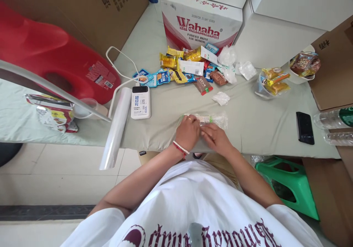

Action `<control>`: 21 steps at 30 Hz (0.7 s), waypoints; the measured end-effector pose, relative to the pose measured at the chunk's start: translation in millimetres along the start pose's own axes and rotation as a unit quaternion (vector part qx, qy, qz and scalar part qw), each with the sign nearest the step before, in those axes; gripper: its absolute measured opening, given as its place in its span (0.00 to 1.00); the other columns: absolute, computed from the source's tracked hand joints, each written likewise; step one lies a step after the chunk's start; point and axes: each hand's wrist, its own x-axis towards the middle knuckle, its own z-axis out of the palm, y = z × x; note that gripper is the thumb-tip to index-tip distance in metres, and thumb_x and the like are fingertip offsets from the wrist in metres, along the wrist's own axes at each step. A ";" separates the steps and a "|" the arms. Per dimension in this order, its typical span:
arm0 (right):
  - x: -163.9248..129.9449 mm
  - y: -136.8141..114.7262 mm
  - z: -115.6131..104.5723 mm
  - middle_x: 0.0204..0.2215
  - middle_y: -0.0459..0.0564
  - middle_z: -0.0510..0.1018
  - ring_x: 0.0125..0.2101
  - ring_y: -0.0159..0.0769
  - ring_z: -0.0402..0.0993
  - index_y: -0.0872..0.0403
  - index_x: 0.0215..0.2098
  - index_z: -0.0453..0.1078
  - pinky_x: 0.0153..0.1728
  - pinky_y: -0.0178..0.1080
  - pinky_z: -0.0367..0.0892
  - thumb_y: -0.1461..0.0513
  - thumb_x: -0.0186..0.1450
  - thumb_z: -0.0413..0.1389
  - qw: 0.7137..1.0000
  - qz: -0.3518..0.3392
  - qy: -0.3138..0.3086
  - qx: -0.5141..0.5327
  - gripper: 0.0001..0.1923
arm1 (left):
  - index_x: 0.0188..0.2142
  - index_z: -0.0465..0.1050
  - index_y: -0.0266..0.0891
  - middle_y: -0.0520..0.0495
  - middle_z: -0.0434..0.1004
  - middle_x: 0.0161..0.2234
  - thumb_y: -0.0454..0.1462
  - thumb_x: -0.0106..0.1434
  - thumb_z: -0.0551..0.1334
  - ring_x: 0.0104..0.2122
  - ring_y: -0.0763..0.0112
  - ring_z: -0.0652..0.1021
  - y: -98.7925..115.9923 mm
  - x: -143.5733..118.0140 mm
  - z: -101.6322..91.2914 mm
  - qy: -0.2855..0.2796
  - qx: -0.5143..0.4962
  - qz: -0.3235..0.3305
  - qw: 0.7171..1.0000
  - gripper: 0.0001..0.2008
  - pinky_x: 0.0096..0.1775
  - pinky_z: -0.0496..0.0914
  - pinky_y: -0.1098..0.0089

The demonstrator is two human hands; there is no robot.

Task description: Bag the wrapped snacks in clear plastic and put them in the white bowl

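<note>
A clear plastic packet [220,120] with a small printed label and green marks lies at the near side of the cloth-covered table [165,133]. My left hand [188,131], with a ring and bracelets, is closed on its left end. Pinched at the packet's near edge, my right hand [215,137] almost meets the left fingertips. What lies under the fingers is hidden. Just beyond the packet sits a crumpled clear wrapper [221,98], and behind that spreads a pile of small snack packets [190,67].
To the left are a white power bank [141,105], a plastic film roll [117,129] overhanging the table edge and a big red jug [55,52]. A Wahaha carton [202,22] stands behind. On the right are a snack bowl [264,87], a phone [305,128] and bottles [331,120].
</note>
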 end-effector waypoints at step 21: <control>56.0 -21.5 -35.2 0.32 0.49 0.78 0.33 0.39 0.72 0.50 0.34 0.69 0.36 0.37 0.63 0.60 0.68 0.53 0.985 0.161 0.019 -0.066 0.05 | 0.55 0.78 0.40 0.37 0.78 0.59 0.30 0.72 0.52 0.64 0.57 0.74 -14.1 -20.4 18.6 0.006 0.035 0.093 0.995 0.19 0.66 0.64 0.50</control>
